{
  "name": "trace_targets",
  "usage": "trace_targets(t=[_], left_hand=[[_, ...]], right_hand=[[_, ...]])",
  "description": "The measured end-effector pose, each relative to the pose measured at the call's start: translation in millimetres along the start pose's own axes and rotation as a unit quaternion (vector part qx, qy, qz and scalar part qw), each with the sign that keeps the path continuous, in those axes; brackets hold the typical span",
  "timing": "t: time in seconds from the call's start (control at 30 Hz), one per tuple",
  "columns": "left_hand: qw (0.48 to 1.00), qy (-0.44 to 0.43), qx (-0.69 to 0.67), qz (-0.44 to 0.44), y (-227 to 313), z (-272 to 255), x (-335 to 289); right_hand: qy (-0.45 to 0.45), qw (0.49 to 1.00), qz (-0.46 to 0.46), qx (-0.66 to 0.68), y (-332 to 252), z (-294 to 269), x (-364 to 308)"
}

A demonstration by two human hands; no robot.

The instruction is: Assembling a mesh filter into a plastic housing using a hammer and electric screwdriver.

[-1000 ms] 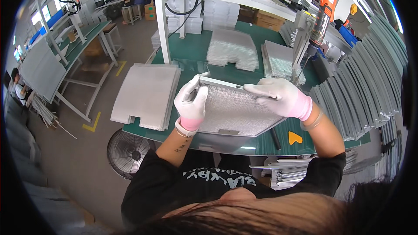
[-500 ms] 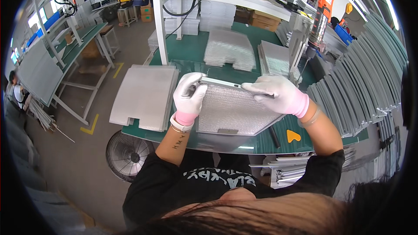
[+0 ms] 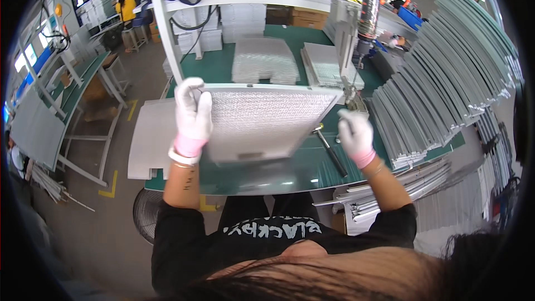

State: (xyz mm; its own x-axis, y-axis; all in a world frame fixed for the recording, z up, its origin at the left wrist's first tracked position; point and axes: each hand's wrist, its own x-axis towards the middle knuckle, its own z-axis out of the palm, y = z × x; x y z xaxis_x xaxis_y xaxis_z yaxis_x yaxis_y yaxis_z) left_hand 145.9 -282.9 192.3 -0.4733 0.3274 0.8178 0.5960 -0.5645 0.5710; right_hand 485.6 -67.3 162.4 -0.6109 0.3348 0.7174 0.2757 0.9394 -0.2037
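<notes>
A silvery mesh panel in a thin metal frame (image 3: 262,125) is raised at a tilt over the green table, its lower edge blurred. My gloved left hand (image 3: 193,112) grips the frame's upper left corner, thumb and fingers closed on it. Apart from the panel, my gloved right hand (image 3: 355,136) hovers over the table at the right with curled fingers; whether something small is inside them is hidden. A hammer (image 3: 332,153) with a dark handle lies between the panel and that hand.
Flat mesh sheets are stacked at the left (image 3: 147,139) and at the back (image 3: 264,61). An orange power driver (image 3: 370,8) hangs at the back right. A long row of grey frames (image 3: 440,78) leans along the right side. A floor fan (image 3: 146,214) stands below the table's left.
My right hand has let go of the frame and moved down to the right. My left hand has tilted the panel up and leftward, uncovering the hammer. The head view has shifted.
</notes>
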Motion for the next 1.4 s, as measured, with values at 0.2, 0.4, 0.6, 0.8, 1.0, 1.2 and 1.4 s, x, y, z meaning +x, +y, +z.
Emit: trace_targets(t=[0.2, 0.4, 0.6, 0.8, 1.0, 1.2, 1.4], left_hand=[[0.764, -0.515, 0.231, 0.312, 82.5, 116.4, 40.6], [0.74, -0.513, 0.266, 0.343, 35.8, 157.9, -2.9], [0.875, -0.314, 0.271, 0.249, 14.2, 173.1, -34.5], [0.913, -0.198, 0.301, 0.194, 19.4, 181.8, -50.0], [0.912, -0.194, 0.293, 0.211, 11.9, 180.3, -51.4], [0.913, -0.183, 0.288, 0.223, 16.5, 179.2, -53.2], [0.928, -0.155, 0.263, 0.214, 21.0, 180.0, -58.6]], right_hand=[[-0.35, 0.862, 0.321, -0.178, 27.4, 63.8, -120.2], [-0.066, 0.917, 0.362, 0.155, 13.6, 17.9, -142.9], [-0.005, 0.969, 0.194, 0.156, -42.9, -127.5, -66.9], [0.007, 0.993, 0.086, 0.075, -65.8, -157.5, -28.0], [-0.209, 0.975, 0.041, -0.07, -73.2, -137.8, -28.6], [-0.061, 0.997, 0.031, -0.025, -67.7, -128.0, -38.8], [-0.253, 0.933, 0.253, 0.033, -24.6, -44.4, -99.4]])
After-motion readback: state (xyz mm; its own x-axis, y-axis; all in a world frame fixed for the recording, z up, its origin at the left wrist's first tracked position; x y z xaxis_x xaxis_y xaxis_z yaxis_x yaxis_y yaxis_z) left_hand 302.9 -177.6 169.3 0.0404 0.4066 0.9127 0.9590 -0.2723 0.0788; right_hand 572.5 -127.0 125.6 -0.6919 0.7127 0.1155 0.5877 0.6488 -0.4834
